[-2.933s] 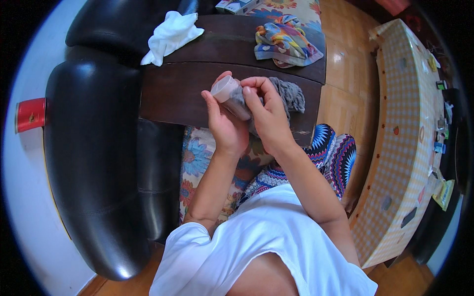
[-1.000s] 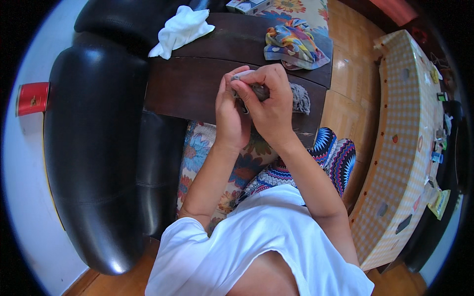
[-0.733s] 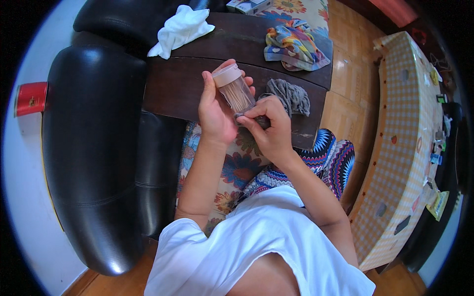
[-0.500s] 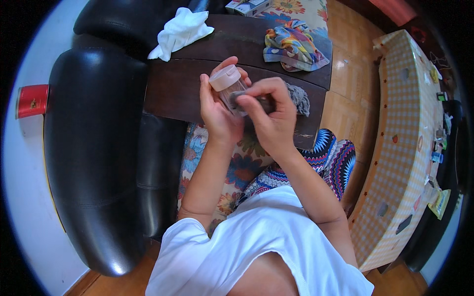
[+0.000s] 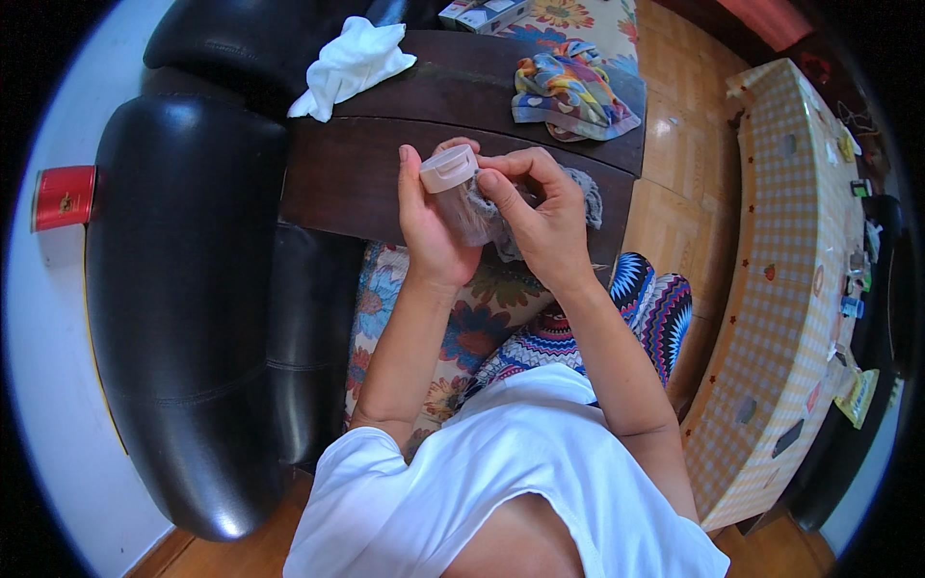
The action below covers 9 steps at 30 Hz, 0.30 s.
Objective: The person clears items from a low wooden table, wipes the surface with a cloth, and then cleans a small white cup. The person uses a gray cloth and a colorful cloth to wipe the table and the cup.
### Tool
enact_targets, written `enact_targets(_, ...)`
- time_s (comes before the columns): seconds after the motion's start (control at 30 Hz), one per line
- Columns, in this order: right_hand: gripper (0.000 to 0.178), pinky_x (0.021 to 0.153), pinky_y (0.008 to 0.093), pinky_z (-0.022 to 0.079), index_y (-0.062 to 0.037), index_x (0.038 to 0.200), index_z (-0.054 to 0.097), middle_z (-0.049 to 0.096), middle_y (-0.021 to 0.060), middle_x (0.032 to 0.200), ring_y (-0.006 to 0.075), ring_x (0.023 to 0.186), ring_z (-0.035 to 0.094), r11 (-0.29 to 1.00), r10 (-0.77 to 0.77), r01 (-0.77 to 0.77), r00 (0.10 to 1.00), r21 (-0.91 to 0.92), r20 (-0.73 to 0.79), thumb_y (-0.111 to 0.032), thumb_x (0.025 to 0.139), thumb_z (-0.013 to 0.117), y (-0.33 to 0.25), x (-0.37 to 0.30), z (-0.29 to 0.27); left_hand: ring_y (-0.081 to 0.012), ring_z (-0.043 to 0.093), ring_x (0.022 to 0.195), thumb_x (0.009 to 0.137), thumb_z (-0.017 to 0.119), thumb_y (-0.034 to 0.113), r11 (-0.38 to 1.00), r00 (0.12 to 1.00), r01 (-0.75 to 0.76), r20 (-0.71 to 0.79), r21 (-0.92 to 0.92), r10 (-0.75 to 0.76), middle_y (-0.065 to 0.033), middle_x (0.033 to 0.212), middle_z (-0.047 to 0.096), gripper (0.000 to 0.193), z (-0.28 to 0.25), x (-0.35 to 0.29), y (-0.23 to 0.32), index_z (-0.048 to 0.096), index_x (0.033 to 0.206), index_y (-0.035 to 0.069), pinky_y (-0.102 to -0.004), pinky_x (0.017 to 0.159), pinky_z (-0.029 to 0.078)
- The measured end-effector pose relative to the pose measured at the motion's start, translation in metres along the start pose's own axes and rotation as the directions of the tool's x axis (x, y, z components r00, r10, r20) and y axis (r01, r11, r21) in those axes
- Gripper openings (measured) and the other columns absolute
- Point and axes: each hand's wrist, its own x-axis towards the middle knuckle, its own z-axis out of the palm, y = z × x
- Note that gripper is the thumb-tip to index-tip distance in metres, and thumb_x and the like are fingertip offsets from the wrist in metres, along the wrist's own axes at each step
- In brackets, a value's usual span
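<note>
My left hand (image 5: 431, 239) cups a clear jar (image 5: 462, 220) from the left and below, its fingers around the far side. The jar has a pale pink flip-top lid (image 5: 448, 169) and leans to the left. A grey cloth (image 5: 504, 245) is pinched in my right hand (image 5: 551, 220), with the thumb and index finger pressing it to the jar's right side just under the lid. More grey fabric shows behind the right hand; whether it is the same piece, I cannot tell. Both hands are above the near edge of a dark wooden table (image 5: 337, 173).
A white cloth (image 5: 352, 67) and a crumpled multicoloured cloth (image 5: 575, 91) lie farther back on the table. Black leather sofa sections (image 5: 183, 318) stand at left, near a red tin (image 5: 64, 198). To the right is a table with a yellow checked tablecloth (image 5: 766, 318).
The jar has tipped more upright and moved slightly right and down in my left hand. My right hand has shifted from the jar's lower side up toward its lid, the grey cloth with it.
</note>
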Motion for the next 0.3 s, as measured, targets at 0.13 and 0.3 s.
enact_targets(0.13, 0.020, 0.081, 0.0249, 0.048, -0.0038, 0.106, 0.073, 0.065, 0.0019, 0.097, 0.0112, 0.091, 0.061, 0.973, 0.132, -0.119, 0.990, 0.196, -0.056, -0.016, 0.091, 0.080, -0.003, -0.002, 0.000, -0.0196, 0.065, 0.103, 0.105, 0.032, 0.069, 0.999, 0.997, -0.018, -0.074, 0.047, 0.022, -0.0055, 0.108, 0.069, 0.068, 0.002, 0.000, -0.008, 0.064, 0.115, 0.010, -0.0362, 0.090, 0.053)
enact_targets(0.3, 0.039, 0.094, 0.0242, 0.044, -0.0120, 0.123, 0.067, 0.065, 0.0059, 0.122, 0.0123, 0.111, 0.057, 0.998, -0.046, 0.037, 0.984, -0.055, -0.170, -0.030, 0.092, 0.082, -0.005, -0.011, 0.014, -0.0179, 0.065, 0.096, 0.108, 0.028, 0.064, 0.896, 0.963, -0.240, -0.025, 0.375, 0.268, -0.0049, 0.105, 0.067, 0.064, 0.017, 0.000, -0.015, 0.058, 0.119, 0.008, -0.0363, 0.090, 0.052)
